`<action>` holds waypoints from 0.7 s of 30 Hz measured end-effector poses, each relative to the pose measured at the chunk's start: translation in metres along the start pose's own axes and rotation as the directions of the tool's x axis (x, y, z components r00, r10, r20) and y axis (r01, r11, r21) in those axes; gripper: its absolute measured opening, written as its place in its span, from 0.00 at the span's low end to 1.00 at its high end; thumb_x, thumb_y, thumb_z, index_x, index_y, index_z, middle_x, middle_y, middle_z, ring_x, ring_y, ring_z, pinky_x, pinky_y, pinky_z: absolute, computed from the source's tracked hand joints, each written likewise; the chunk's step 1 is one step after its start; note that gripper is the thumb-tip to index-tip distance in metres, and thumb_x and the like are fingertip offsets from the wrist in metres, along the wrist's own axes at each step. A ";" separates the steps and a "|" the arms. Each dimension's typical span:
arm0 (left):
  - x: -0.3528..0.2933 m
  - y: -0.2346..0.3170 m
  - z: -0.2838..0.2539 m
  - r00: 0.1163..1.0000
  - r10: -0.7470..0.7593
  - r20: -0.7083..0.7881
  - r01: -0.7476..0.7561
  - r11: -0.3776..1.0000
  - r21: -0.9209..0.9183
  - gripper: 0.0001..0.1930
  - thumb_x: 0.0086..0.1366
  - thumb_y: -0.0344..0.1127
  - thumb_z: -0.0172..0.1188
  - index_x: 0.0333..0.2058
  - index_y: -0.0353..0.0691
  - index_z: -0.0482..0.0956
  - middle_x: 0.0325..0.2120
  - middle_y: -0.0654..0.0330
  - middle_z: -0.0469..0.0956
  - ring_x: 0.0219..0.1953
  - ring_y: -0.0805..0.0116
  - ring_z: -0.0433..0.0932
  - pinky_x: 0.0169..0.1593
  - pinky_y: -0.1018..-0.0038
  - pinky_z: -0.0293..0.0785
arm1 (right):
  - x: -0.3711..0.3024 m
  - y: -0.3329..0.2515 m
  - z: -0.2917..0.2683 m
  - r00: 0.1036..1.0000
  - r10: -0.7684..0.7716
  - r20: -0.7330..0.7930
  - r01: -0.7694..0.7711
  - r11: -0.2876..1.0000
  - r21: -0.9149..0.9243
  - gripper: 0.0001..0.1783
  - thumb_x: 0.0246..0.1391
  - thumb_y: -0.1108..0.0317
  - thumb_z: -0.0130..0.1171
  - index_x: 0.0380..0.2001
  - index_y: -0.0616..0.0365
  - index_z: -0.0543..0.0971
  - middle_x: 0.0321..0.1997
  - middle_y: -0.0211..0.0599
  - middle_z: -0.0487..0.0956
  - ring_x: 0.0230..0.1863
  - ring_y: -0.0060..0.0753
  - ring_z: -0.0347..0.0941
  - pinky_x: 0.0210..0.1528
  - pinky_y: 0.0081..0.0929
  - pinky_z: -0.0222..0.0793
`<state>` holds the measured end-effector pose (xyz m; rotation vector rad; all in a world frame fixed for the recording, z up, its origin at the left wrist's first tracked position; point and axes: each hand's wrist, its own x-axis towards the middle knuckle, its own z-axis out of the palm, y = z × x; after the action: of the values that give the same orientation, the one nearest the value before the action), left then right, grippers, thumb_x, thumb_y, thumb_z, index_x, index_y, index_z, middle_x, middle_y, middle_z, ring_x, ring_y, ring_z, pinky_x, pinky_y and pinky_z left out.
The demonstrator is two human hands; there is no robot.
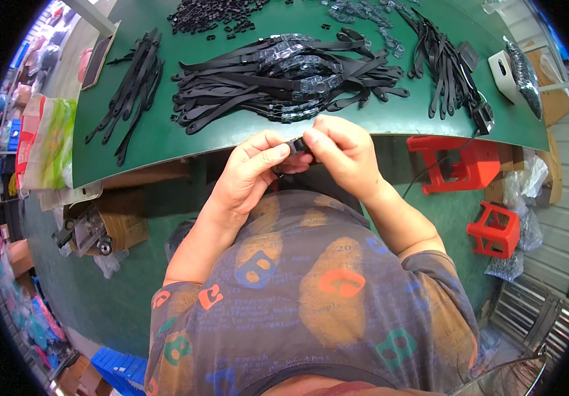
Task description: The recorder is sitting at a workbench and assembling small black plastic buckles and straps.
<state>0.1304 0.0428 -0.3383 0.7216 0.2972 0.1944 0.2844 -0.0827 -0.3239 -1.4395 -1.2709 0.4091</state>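
Black piece (297,145), pinched by fingers (274,156), visible part roughly crosswise

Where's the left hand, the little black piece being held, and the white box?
Left hand (247,165): head view, middle of the hand.
Black piece (296,144): head view, the bit left showing.
White box (501,76): head view, its side wall.

Both elbows are bent, and the forearms angle inward so that the hands come together in front of the belly. The left hand (246,165) is turned partly palm up, its thumb (272,156) laid over curled fingers (298,163). The right hand (349,157) faces it from just beside, thumb (320,144) and fingers drawn together in a pinch. The left forearm (204,244) and right forearm (403,218) are bare.
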 end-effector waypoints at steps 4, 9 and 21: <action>0.002 -0.005 -0.007 0.999 -0.019 -0.027 0.019 1.000 0.023 0.07 0.67 0.35 0.58 0.35 0.37 0.75 0.31 0.53 0.82 0.37 0.64 0.83 0.51 0.66 0.78 | -0.005 0.004 0.008 0.973 0.230 0.007 -0.205 0.853 0.480 0.14 0.65 0.69 0.55 0.25 0.60 0.75 0.23 0.23 0.71 0.25 0.15 0.65 0.29 0.20 0.62; 0.003 -0.007 -0.011 0.998 -0.017 0.060 0.023 0.994 -0.111 0.05 0.67 0.32 0.58 0.36 0.37 0.75 0.32 0.55 0.80 0.34 0.68 0.81 0.52 0.65 0.79 | -0.010 0.008 0.013 0.929 0.368 0.039 -0.290 0.660 0.693 0.13 0.65 0.70 0.53 0.23 0.58 0.73 0.27 0.30 0.71 0.26 0.19 0.65 0.31 0.19 0.62; 0.001 -0.003 -0.015 0.995 0.093 0.020 -0.086 0.970 -0.229 0.21 0.69 0.26 0.55 0.60 0.37 0.70 0.39 0.57 0.79 0.39 0.67 0.79 0.50 0.70 0.75 | -0.001 0.010 -0.004 0.988 -0.091 0.128 0.109 0.984 -0.139 0.17 0.54 0.73 0.64 0.48 0.62 0.78 0.38 0.39 0.78 0.39 0.37 0.74 0.42 0.29 0.71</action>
<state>0.1267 0.0497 -0.3512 0.5097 0.2087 0.2984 0.2915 -0.0833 -0.3313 -1.4832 -1.4907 0.3454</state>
